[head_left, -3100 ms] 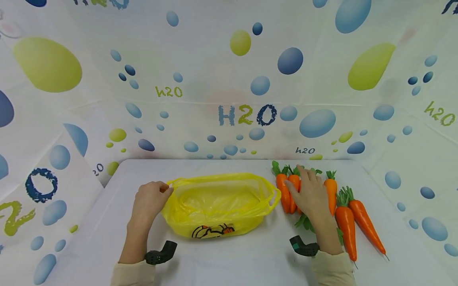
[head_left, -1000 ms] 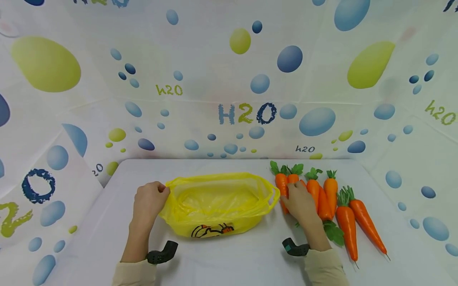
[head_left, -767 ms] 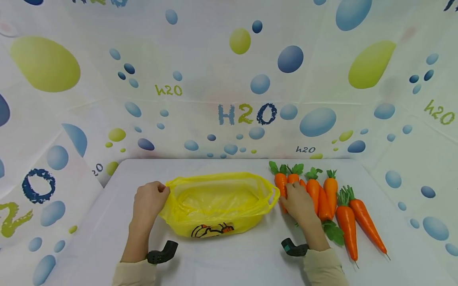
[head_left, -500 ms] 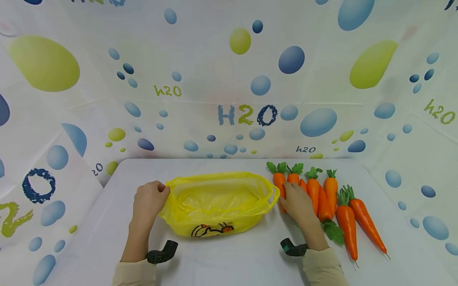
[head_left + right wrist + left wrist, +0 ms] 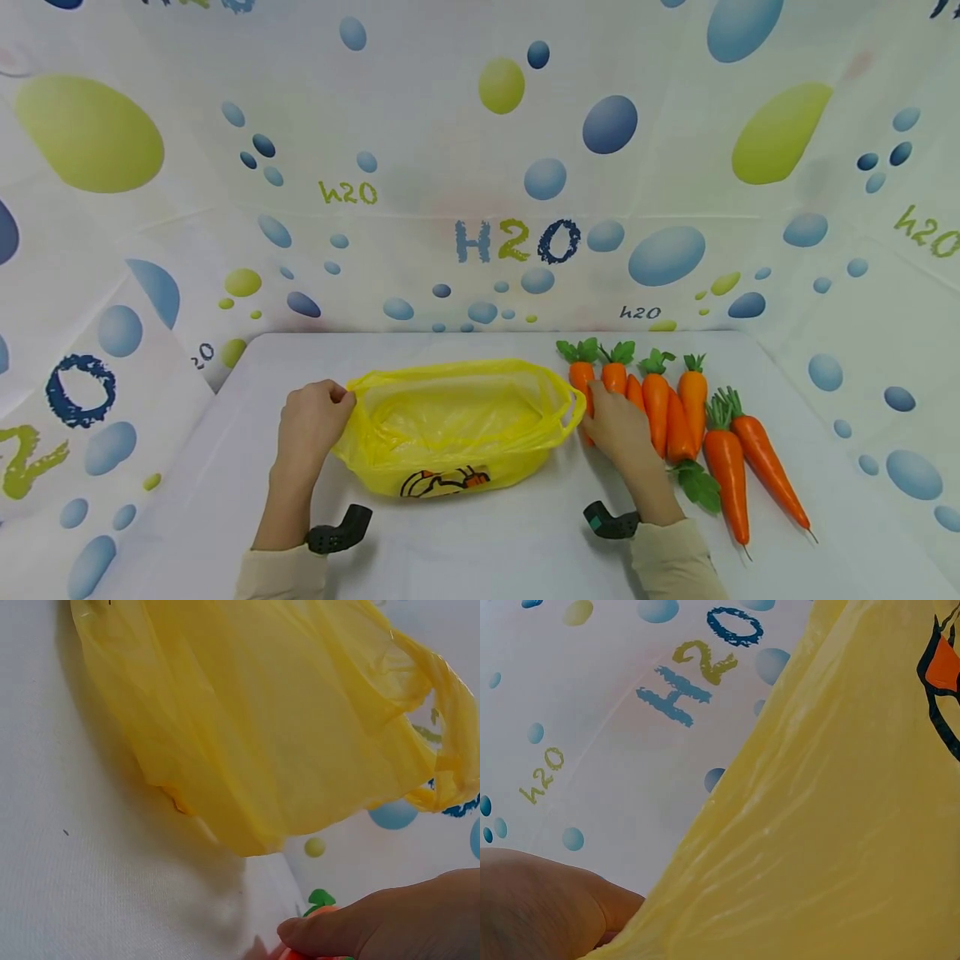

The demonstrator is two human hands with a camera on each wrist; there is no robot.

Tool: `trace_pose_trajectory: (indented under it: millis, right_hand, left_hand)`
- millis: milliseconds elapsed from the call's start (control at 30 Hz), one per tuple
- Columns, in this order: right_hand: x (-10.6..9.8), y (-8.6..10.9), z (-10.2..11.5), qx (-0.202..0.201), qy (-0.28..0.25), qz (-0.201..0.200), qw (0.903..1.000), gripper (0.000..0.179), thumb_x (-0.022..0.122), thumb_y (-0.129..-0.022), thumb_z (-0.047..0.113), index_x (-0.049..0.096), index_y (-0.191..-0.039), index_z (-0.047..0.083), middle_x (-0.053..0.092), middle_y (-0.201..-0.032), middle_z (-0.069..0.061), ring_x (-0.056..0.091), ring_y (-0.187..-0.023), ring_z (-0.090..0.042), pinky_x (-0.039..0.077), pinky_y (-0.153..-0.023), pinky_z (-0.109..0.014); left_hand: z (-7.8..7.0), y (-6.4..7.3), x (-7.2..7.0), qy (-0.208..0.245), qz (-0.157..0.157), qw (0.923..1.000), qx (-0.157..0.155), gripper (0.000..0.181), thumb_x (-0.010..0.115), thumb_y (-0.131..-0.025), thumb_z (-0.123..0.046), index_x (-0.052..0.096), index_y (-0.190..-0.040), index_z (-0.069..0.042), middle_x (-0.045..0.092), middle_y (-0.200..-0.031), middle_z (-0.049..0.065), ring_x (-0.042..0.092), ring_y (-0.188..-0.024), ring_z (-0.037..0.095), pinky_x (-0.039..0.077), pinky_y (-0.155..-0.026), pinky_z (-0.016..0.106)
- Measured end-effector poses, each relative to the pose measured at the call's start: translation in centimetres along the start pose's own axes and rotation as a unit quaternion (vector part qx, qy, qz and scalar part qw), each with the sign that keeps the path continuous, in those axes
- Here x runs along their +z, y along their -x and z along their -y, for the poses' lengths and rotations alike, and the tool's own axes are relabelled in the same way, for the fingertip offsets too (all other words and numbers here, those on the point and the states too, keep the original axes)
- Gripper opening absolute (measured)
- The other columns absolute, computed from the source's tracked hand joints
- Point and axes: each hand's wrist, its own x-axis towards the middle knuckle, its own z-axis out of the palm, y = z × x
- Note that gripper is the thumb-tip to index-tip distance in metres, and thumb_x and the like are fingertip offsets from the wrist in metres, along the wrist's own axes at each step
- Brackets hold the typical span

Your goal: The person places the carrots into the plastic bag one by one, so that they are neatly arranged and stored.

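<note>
You are pinching the left edge of the yellow bag [image 5: 525,471] between the thumb and curled fingers of your left hand [image 5: 313,417]. The bag is sitting on the white table [image 5: 457,558] between your two hands, its wide mouth gaping upward and its right handle loop sticking out toward the carrots. A black and orange drawing [image 5: 446,482] is showing on its near side.

Your right hand [image 5: 618,421] is gripping the leftmost carrot [image 5: 581,375], just right of the bag; the right wrist view is showing your thumb pressing against its orange side, while the hand is hiding where the other fingertips are ending. That carrot is lying with its leaves toward the far edge of the table.

Beside it, the second carrot [image 5: 615,379] is lying partly under your hand, and more carrots [image 5: 656,408] are lying close together farther right. One is pointing its green leaves [image 5: 699,486] toward the near side. Two long carrots [image 5: 725,475] are lying at the far right of the group, their thin root tips pointing nearer to you.
</note>
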Motion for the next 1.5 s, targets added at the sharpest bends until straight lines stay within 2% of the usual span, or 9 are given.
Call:
trace_pose_trajectory:
  millis: [333,467,733,933,1100,1400,1500]
  right_hand:
    - [0.4,0.1,0.2,-0.006,0.009,-0.011,0.9999,0.060,0.063,-0.094,0.042,0.048,-0.139,0.004,0.065,-0.087,-0.011,0.057,-0.068,-0.026,0.056,-0.066,-0.045]
    - [0.5,0.1,0.3,-0.008,0.004,-0.017,0.9998,0.059,0.065,-0.094,0.039,0.048,-0.137,0.003,0.067,-0.094,-0.015,0.059,-0.069,-0.028,0.057,-0.068,-0.049]
    - [0.3,0.1,0.5,0.004,-0.035,-0.007,0.9993,0.051,0.065,-0.093,0.034,0.051,-0.128,0.000,0.061,-0.085,-0.012,0.058,-0.072,-0.027,0.058,-0.073,-0.047]
    - [0.2,0.1,0.3,0.011,-0.059,-0.004,0.9982,0.060,0.063,-0.094,0.035,0.047,-0.137,-0.004,0.066,-0.102,-0.019,0.064,-0.085,-0.031,0.057,-0.086,-0.052]
    - [0.1,0.2,0.1,0.005,-0.074,-0.019,0.9970,0.064,0.063,-0.094,0.037,0.047,-0.139,-0.006,0.066,-0.114,-0.025,0.066,-0.096,-0.036,0.054,-0.092,-0.056]
    - [-0.3,0.2,0.0,0.013,-0.102,-0.028,0.9943,0.066,0.060,-0.096,0.037,0.046,-0.142,-0.007,0.058,-0.134,-0.029,0.057,-0.120,-0.043,0.045,-0.105,-0.059]
    - [-0.8,0.2,0.1,0.006,-0.103,-0.035,0.9940,0.062,0.062,-0.096,0.033,0.048,-0.140,-0.007,0.060,-0.131,-0.027,0.058,-0.116,-0.041,0.047,-0.103,-0.058]
  left_hand:
    - [-0.1,-0.1,0.0,0.006,0.008,0.9999,-0.003,0.031,0.056,-0.096,-0.020,0.069,-0.106,0.007,0.070,-0.095,0.022,0.060,-0.074,0.025,0.055,-0.065,0.035]
    - [-0.2,-0.1,0.0,0.004,0.009,0.9999,-0.004,0.031,0.057,-0.096,-0.020,0.069,-0.106,0.007,0.070,-0.095,0.022,0.060,-0.074,0.025,0.055,-0.066,0.035]
    - [-0.1,-0.1,0.1,0.008,0.009,0.9999,-0.006,0.031,0.056,-0.096,-0.020,0.069,-0.107,0.006,0.070,-0.096,0.022,0.059,-0.076,0.026,0.055,-0.067,0.034]
    - [-0.1,-0.2,0.2,0.008,0.012,0.9999,-0.009,0.031,0.056,-0.096,-0.020,0.069,-0.107,0.006,0.070,-0.097,0.021,0.059,-0.077,0.026,0.055,-0.068,0.034]
    - [-0.1,-0.2,0.2,0.006,0.012,0.9999,-0.010,0.031,0.056,-0.096,-0.020,0.070,-0.106,0.005,0.071,-0.096,0.020,0.060,-0.077,0.026,0.056,-0.069,0.036]
    - [-0.1,-0.2,0.2,0.008,0.007,0.9999,-0.002,0.030,0.057,-0.096,-0.020,0.070,-0.105,0.005,0.071,-0.094,0.020,0.060,-0.077,0.026,0.056,-0.069,0.037]
    - [-0.1,-0.2,0.2,0.008,0.005,1.0000,-0.002,0.030,0.057,-0.096,-0.021,0.070,-0.105,0.005,0.071,-0.094,0.020,0.060,-0.077,0.025,0.056,-0.069,0.037]
